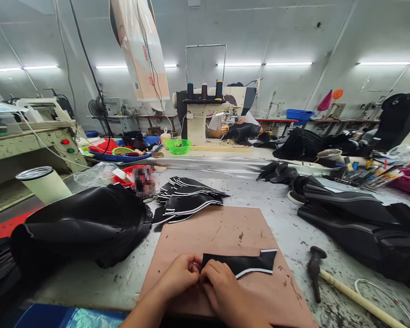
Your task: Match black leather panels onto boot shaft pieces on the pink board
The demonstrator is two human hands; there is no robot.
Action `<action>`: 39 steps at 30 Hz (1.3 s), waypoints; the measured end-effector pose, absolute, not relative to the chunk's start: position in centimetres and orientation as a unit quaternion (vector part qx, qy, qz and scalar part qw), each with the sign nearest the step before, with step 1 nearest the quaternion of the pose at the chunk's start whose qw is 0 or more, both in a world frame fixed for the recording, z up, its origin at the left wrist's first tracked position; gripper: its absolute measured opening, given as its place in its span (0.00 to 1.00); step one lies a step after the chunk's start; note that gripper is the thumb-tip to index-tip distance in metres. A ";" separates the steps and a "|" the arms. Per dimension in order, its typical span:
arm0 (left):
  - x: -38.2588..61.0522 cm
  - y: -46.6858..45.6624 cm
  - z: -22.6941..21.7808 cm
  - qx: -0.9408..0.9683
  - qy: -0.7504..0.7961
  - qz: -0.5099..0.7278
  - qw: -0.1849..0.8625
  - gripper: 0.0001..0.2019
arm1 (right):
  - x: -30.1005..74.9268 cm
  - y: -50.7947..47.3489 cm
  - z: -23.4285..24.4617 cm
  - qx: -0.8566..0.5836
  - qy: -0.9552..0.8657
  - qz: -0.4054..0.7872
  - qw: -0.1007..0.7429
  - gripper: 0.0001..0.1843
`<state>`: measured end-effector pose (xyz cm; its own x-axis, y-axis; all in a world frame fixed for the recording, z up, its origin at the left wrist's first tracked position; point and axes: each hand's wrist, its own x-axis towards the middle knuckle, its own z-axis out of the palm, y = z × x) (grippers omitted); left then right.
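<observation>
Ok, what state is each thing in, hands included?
Black piece, spread out over the brown board
Left hand, fingers bent at the black piece's end, grip partly hidden
Right hand, fingers curled over the black piece
Hammer, lying down, not held
Thread spools, upright
Green basket, open
Lights, on
Fan, spinning or still, can't tell

- Past your left hand, right hand and the black piece, the board is open up to the stacked cutouts at its far-left corner.
- Leftward, a black bundle blocks you (it bulges high).
- Rightward, you have a gap before the hammer, then a black heap.
</observation>
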<state>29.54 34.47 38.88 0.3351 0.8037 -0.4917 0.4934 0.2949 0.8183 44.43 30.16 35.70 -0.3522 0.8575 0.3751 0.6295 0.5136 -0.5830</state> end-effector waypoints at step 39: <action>30.1 34.1 38.4 0.512 0.595 0.188 0.590 0.12 | 57.8 33.1 34.7 -0.569 -0.764 -0.113 0.283 0.21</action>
<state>30.06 34.06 38.45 0.2206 0.8311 -0.5105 0.3879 0.4055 0.8277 57.76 33.06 34.68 -0.1926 0.8054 0.5606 0.9331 0.3271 -0.1493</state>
